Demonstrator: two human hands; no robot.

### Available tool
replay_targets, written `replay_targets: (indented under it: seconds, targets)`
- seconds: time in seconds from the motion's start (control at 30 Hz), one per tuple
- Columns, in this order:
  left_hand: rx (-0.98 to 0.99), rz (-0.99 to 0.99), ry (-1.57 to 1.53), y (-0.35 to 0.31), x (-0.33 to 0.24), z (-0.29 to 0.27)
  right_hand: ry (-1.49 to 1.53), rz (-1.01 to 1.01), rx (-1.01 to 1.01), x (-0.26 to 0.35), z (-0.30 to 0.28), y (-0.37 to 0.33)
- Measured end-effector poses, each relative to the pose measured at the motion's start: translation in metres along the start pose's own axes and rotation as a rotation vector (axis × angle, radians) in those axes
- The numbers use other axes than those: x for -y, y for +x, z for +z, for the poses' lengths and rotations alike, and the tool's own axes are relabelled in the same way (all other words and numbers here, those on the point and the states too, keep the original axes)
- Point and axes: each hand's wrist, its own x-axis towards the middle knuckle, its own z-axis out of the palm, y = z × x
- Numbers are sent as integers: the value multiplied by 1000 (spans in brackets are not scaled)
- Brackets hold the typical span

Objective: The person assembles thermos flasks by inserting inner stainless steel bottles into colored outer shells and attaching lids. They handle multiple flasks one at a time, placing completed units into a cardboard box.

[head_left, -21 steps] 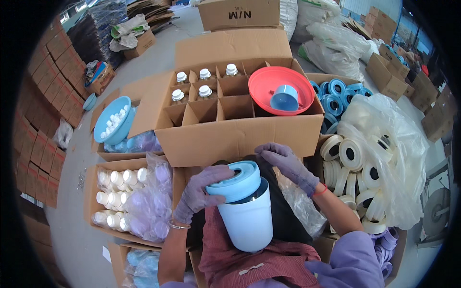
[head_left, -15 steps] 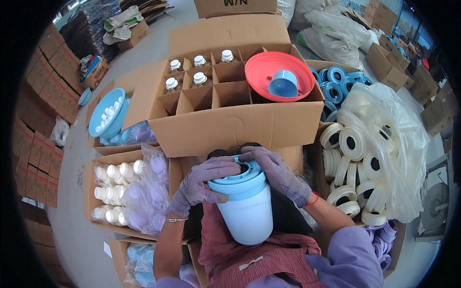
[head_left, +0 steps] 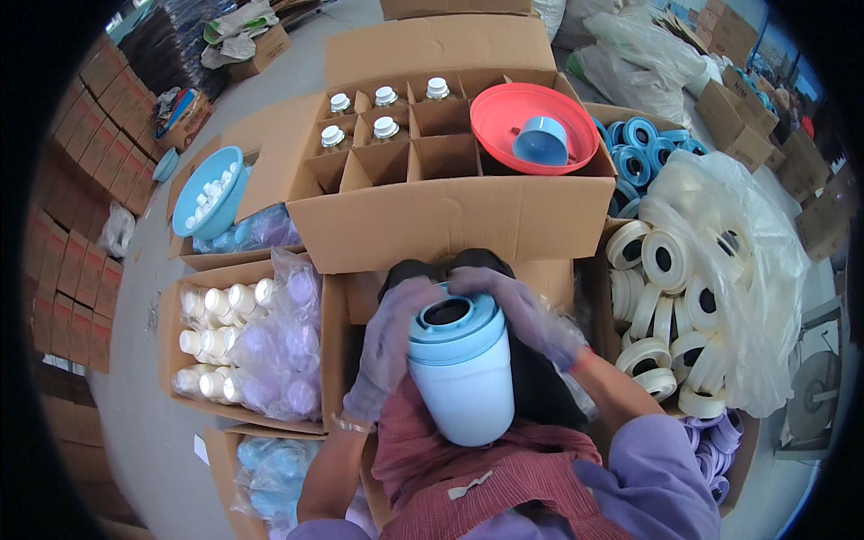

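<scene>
Head view: we see the gloved left hand (head_left: 385, 349) blurred along the left side of a blue lid (head_left: 457, 338) and the right hand (head_left: 531, 315) arched over its far right edge — hands apart, palms inward. Whether either grips, we cannot tell. Between them, the lid tops a pale-blue container (head_left: 463, 398); beyond stands a divided carton (head_left: 441, 223).

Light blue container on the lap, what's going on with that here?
A seated person in thin gloves has both hands at the top of a light blue container in their lap. The left hand and right hand flank the blue collar, which sits on the container, its round opening uncovered. In front, a divided carton holds five white-capped bottles, and a red basin with a blue cup rests on it.
</scene>
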Motion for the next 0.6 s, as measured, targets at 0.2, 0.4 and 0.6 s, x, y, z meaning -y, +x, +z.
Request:
replay_targets:
  seconds: [0.2, 0.4, 0.6]
  targets:
    - [123, -177, -274, -28, 43, 79, -738, -205, 227, 122, -26, -51]
    - [421, -386, -117, -48, -59, 40, -601, 632, 34, 79, -53, -94]
    - [217, -830, -503, -101, -18, 51, -785, 317, 65, 37, -66, -148]
